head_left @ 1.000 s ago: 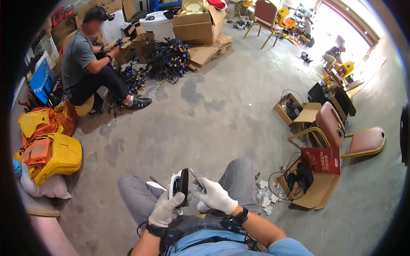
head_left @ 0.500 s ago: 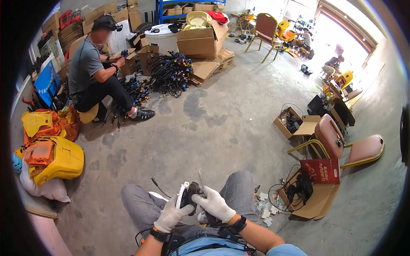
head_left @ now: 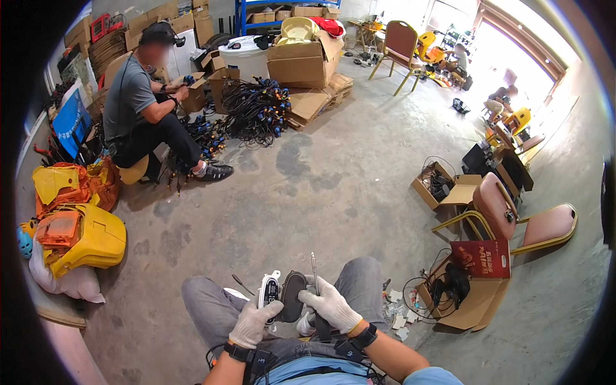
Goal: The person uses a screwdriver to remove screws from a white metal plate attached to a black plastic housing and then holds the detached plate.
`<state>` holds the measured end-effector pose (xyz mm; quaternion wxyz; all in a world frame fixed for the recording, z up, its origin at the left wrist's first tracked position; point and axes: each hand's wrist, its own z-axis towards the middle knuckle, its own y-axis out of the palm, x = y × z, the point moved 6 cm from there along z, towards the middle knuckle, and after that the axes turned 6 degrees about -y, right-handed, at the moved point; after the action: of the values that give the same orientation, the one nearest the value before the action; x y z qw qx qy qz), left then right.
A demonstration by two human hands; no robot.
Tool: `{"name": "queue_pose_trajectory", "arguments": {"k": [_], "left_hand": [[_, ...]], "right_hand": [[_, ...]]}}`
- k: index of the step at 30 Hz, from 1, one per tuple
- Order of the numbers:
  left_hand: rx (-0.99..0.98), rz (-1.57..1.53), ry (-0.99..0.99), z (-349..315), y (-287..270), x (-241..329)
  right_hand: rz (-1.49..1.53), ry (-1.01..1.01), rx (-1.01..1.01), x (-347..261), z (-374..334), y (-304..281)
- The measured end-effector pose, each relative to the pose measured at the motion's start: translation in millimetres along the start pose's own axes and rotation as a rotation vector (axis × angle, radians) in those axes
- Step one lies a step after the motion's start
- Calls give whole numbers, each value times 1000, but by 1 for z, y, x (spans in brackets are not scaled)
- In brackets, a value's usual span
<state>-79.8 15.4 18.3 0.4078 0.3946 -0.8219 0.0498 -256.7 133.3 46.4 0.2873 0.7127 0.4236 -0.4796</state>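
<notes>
My left hand, in a white knit glove, is closed around a display unit with a white frame and a black face. Right beside it, a dark oval cover is pinched in my gloved right hand. That same hand also grips a thin tool, apparently a screwdriver, whose metal shaft points up past the fingers. Both parts are above my lap, side by side with their broad faces showing. A black cable end sticks out left of the display unit.
Scraps of white material lie by my right knee, beside an open box of black parts. Chairs stand at right. Yellow plastic shells are at left; farther back, a seated person handles parts near a cable heap.
The display unit and the dark cover have come apart sideways and turned to show their broad faces. My right hand and the tool have shifted slightly right.
</notes>
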Motion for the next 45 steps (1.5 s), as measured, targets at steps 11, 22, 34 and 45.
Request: {"name": "queue_pose_trajectory", "arguments": {"k": [11,22,34,45], "left_hand": [[-146,-151,51,-1,18,4],[-118,105,78,-8,21,8],[-120,66,147,-6,24,7],[-110,-163,154,1,9,-2]], "right_hand": [[3,13,-25,12,-1,3],[-146,-50,99,6,-3,-4],[56,62,-14,14,0,-16],[255,12,94,-8,-8,-35]]}}
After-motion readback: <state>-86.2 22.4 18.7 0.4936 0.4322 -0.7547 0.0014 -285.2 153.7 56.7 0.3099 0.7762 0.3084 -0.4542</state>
